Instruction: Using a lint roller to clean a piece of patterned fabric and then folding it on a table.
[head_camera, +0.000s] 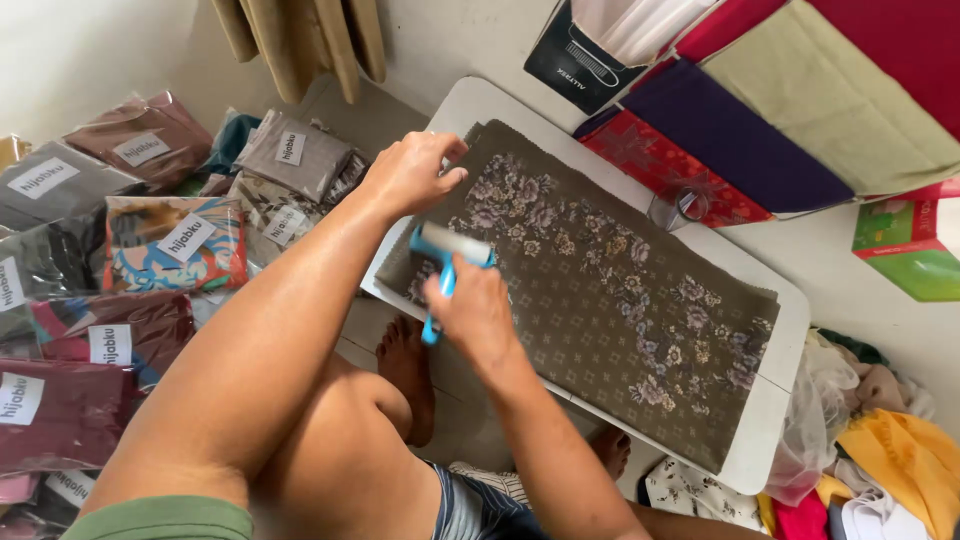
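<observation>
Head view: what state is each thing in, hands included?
Brown floral cloth: spread flat on the white board, one end hanging off the near edge.
Lint roller: blue, roller head on the cloth.
Right hand: shut on the roller handle.
Left hand: open, pressing the cloth's far corner.
Bagged cloths: sealed, labelled, piled on the floor.
Loose cloths: crumpled in a heap.

blue lint roller (450, 250) | on brown floral cloth (620, 300) | cloth flat on table

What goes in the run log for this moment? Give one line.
left hand: pressing cloth | right hand: gripping lint roller on cloth | table: under cloth
</observation>
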